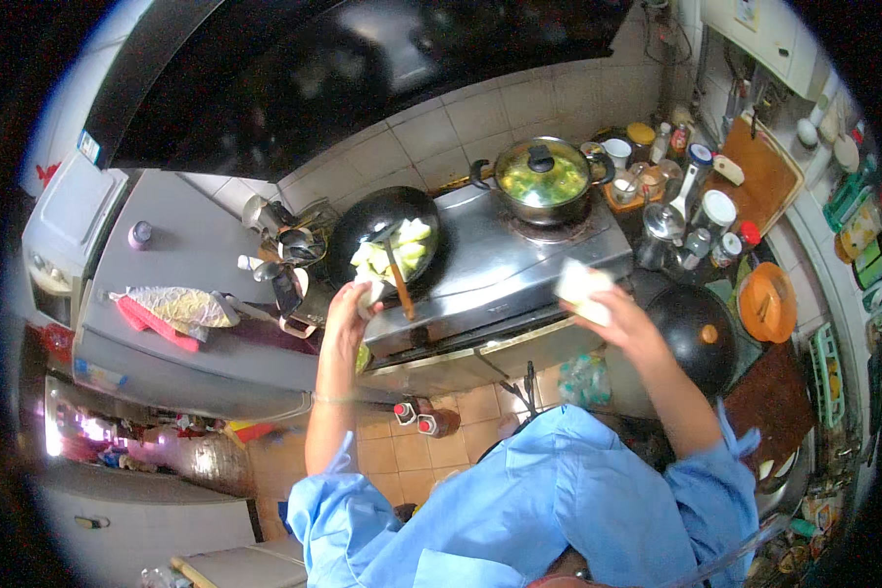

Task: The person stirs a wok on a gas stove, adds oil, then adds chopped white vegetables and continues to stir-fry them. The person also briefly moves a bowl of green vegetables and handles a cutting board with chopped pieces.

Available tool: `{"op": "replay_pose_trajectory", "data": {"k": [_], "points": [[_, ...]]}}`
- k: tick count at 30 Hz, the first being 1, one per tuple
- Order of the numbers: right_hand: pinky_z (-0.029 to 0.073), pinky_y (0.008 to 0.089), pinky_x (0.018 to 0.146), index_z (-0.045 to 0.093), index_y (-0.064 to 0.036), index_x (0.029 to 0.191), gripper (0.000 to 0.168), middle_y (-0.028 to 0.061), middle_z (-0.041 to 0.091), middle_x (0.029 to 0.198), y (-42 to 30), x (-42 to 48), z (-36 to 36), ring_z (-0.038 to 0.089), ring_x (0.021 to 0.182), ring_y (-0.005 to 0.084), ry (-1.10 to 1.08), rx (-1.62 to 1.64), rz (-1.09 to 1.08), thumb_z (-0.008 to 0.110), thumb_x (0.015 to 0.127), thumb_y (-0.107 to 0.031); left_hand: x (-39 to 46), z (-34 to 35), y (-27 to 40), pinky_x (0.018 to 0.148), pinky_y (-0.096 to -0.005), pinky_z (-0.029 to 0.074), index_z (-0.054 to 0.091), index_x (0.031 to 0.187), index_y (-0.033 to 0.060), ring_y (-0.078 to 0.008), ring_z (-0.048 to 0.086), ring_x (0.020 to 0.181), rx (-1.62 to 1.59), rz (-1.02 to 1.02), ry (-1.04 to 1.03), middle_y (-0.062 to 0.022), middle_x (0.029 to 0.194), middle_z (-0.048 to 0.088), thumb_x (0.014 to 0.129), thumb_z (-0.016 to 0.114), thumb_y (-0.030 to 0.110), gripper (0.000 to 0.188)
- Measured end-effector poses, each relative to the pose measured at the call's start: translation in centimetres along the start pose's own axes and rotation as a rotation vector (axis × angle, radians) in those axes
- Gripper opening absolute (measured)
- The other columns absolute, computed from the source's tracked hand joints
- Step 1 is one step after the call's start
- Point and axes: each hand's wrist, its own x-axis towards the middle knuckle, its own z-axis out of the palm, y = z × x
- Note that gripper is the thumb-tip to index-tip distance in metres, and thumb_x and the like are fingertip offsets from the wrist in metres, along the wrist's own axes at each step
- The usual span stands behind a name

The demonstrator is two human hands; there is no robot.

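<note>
My left hand (349,312) is at the near left rim of a black wok (345,235) and holds a pale piece of food (370,292). Pale green vegetable chunks (393,253) lie in the wok, with a wooden-handled spatula (399,283) resting among them, its handle over the rim. My right hand (617,316) is raised in front of the right side of the steel gas stove (478,242). It grips several pale vegetable pieces (585,292), blurred. Behind it, a lidded two-handled pot (544,184) stands on the right burner, with green and yellow food seen through the glass lid.
Jars and bottles crowd the counter right of the stove, beside a large black lid (687,338) and an orange colander (766,303). A utensil holder (301,290) stands left of the wok. Above hangs a dark range hood (323,88). Red-capped bottles (437,422) stand on the floor.
</note>
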Motion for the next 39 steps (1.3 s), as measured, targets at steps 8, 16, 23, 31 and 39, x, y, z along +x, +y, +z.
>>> {"op": "replay_pose_trajectory", "data": {"k": [8, 16, 23, 31, 39], "points": [[0.028, 0.0404, 0.094, 0.039, -0.005, 0.114, 0.043, 0.0145, 0.042, 0.118, 7.3, 20.6, 14.3, 0.041, 0.108, 0.0291, 0.053, -0.026, 0.027, 0.046, 0.08, -0.03, 10.6, -3.7, 1.4, 0.099, -0.0354, 0.02, 0.018, 0.129, -0.0032, -0.0261, 0.026, 0.122, 0.28, 0.155, 0.108, -0.0184, 0.133, 0.024, 0.073, 0.063, 0.039, 0.084], [0.036, 0.0339, 0.09, 0.038, -0.002, 0.119, 0.036, 0.0136, 0.043, 0.119, 3.0, 3.2, 6.3, 0.043, 0.11, 0.021, -0.075, -0.33, -0.228, 0.039, 0.088, -0.019, -4.8, 1.3, 1.8, 0.093, -0.0307, 0.032, 0.047, 0.113, 0.0022, -0.0196, 0.045, 0.107, 0.499, 0.568, 0.181, -0.0112, 0.115, 0.049, 0.081, 0.056, 0.019, 0.038], [0.046, 0.0326, 0.072, 0.059, -0.002, 0.087, 0.017, 0.0179, 0.056, 0.088, -2.2, -29.2, -13.9, 0.056, 0.078, 0.0298, 1.511, -1.496, -0.514, 0.051, 0.072, -0.004, -11.6, 7.8, -9.8, 0.073, -0.0244, 0.043, 0.052, 0.095, 0.0005, -0.0125, 0.05, 0.085, 0.453, 0.448, -0.173, -0.0063, 0.093, 0.054, 0.084, 0.051, 0.014, 0.017], [0.043, 0.0447, 0.077, 0.041, -0.016, 0.109, 0.045, 0.0194, 0.042, 0.102, -0.6, -43.1, -26.4, 0.043, 0.101, 0.0369, 1.705, -1.406, 0.372, 0.063, 0.07, -0.024, -13.3, 17.4, -8.6, 0.082, -0.0263, 0.038, 0.052, 0.093, -0.0005, -0.0148, 0.049, 0.089, 0.546, 0.553, -0.382, -0.0072, 0.095, 0.053, 0.083, 0.052, 0.01, 0.014], [0.045, 0.0252, 0.058, 0.041, -0.016, 0.111, 0.04, 0.0053, 0.05, 0.093, -2.9, -41.9, -23.2, 0.052, 0.078, 0.0153, 0.944, -0.187, -0.588, 0.053, 0.073, -0.008, -16.7, 11.9, -6.6, 0.077, -0.0236, 0.04, 0.055, 0.088, 0.0007, -0.0113, 0.052, 0.083, 0.59, 0.477, -0.178, -0.0044, 0.088, 0.057, 0.08, 0.054, 0.003, 0.009]]}}
